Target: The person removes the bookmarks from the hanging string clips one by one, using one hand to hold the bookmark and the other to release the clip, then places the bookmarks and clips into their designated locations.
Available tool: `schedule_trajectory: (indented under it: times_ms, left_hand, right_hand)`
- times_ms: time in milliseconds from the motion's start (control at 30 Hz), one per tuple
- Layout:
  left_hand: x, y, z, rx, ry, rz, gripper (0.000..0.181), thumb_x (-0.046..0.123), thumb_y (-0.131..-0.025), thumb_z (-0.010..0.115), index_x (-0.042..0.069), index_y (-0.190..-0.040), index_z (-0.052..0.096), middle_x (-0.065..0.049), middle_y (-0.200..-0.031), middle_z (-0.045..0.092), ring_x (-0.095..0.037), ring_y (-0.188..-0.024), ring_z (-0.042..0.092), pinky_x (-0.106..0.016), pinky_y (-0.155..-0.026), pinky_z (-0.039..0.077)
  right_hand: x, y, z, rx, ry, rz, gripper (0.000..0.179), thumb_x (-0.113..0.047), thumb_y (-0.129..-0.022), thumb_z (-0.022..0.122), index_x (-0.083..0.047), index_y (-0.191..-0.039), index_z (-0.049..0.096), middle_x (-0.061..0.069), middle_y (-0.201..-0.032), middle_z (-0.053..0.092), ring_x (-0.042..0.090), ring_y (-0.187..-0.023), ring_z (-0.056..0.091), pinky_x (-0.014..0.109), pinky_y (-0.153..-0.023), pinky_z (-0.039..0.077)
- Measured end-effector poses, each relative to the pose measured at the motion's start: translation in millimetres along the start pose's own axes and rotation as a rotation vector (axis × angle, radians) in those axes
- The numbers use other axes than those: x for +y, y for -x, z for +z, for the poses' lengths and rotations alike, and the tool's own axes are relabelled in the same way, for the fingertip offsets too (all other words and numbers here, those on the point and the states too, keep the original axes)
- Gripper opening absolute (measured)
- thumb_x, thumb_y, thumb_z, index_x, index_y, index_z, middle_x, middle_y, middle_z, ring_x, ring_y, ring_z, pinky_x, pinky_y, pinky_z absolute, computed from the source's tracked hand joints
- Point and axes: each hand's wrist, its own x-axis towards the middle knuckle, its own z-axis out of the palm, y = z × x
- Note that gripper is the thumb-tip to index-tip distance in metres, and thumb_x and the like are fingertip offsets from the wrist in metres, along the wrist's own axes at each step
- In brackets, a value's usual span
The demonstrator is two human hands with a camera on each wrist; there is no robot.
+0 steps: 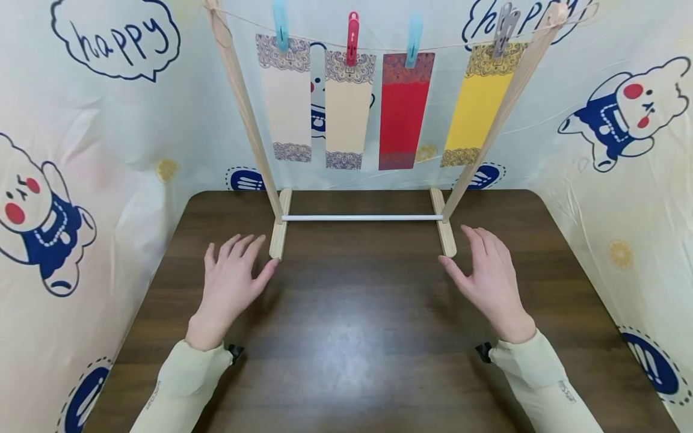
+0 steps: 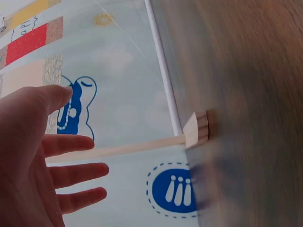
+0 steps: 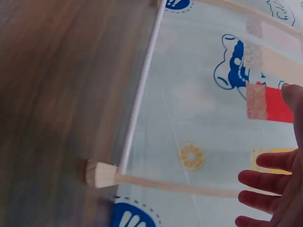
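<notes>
A wooden stand with a white crossbar (image 1: 363,218) is at the table's far side. My left hand (image 1: 230,285) has its fingers spread and holds nothing, close to the stand's left foot (image 1: 278,234). Beside the right foot (image 1: 445,231) is my right hand (image 1: 491,279), fingers extended, also holding nothing. Along the string above hang a white paper strip (image 1: 287,105), a cream strip (image 1: 348,114), a red strip (image 1: 405,117) and a yellow strip (image 1: 484,108). They are clipped by blue, red, blue and grey clothespins (image 1: 353,39).
The dark wooden table (image 1: 346,337) reaches from the stand toward my sleeves. Pale cloth (image 1: 135,126) printed with cartoon bears surrounds it at the back and sides. The stand's slanted posts (image 1: 243,114) rise on both sides of the strips.
</notes>
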Motion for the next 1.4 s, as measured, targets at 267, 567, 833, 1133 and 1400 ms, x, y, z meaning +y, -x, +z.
schedule_trajectory:
  times_ms: [267, 567, 833, 1133, 1400]
  left_hand:
    - [9.8, -6.2, -1.3, 0.021, 0.037, 0.029, 0.052, 0.046, -0.098, 0.068, 0.003, -0.129, 0.068, -0.022, -0.123, 0.070, -0.042, -0.118, 0.059, -0.071, -0.104, 0.033]
    - [15.6, -11.7, 0.2, 0.019, 0.087, 0.056, 0.047, 0.043, -0.099, 0.068, 0.004, -0.127, 0.069, -0.020, -0.120, 0.072, -0.040, -0.111, 0.066, -0.066, -0.095, 0.043]
    - [21.5, -18.2, 0.5, 0.073, 0.184, 0.055, 0.039, 0.036, -0.101, 0.068, 0.004, -0.121, 0.072, -0.018, -0.113, 0.074, -0.038, -0.097, 0.068, -0.058, -0.081, 0.052]
    - [24.0, -26.7, -1.5, 0.142, 0.285, 0.034, 0.030, 0.030, -0.100, 0.070, 0.007, -0.119, 0.074, -0.014, -0.106, 0.074, -0.031, -0.081, 0.064, -0.051, -0.062, 0.052]
    - [27.2, -36.9, -2.5, 0.197, 0.374, 0.036, 0.029, 0.029, -0.098, 0.072, 0.007, -0.117, 0.073, -0.012, -0.103, 0.072, -0.027, -0.083, 0.063, -0.044, -0.062, 0.048]
  right_hand:
    - [-17.6, -16.4, -5.2, 0.039, -0.068, -0.074, 0.056, -0.034, -0.093, 0.071, 0.006, -0.130, 0.058, 0.026, -0.119, 0.064, 0.045, -0.112, 0.058, 0.058, -0.098, 0.044]
    - [-41.3, -38.0, -14.9, 0.042, -0.211, -0.099, 0.037, -0.015, -0.095, 0.071, 0.003, -0.127, 0.063, 0.018, -0.118, 0.067, 0.034, -0.110, 0.062, 0.051, -0.095, 0.050]
    - [-63.5, -57.9, -25.0, 0.042, -0.303, -0.115, 0.033, -0.010, -0.095, 0.074, 0.000, -0.125, 0.065, 0.013, -0.120, 0.068, 0.028, -0.110, 0.064, 0.046, -0.096, 0.052]
    - [-83.0, -80.1, -33.4, 0.070, -0.289, -0.210, 0.032, -0.011, -0.095, 0.076, 0.001, -0.123, 0.067, 0.014, -0.121, 0.070, 0.029, -0.114, 0.064, 0.045, -0.100, 0.052]
    - [-101.7, -99.2, -43.3, 0.059, -0.289, -0.244, 0.033, -0.014, -0.096, 0.074, 0.001, -0.124, 0.067, 0.015, -0.120, 0.070, 0.030, -0.110, 0.064, 0.044, -0.094, 0.054]
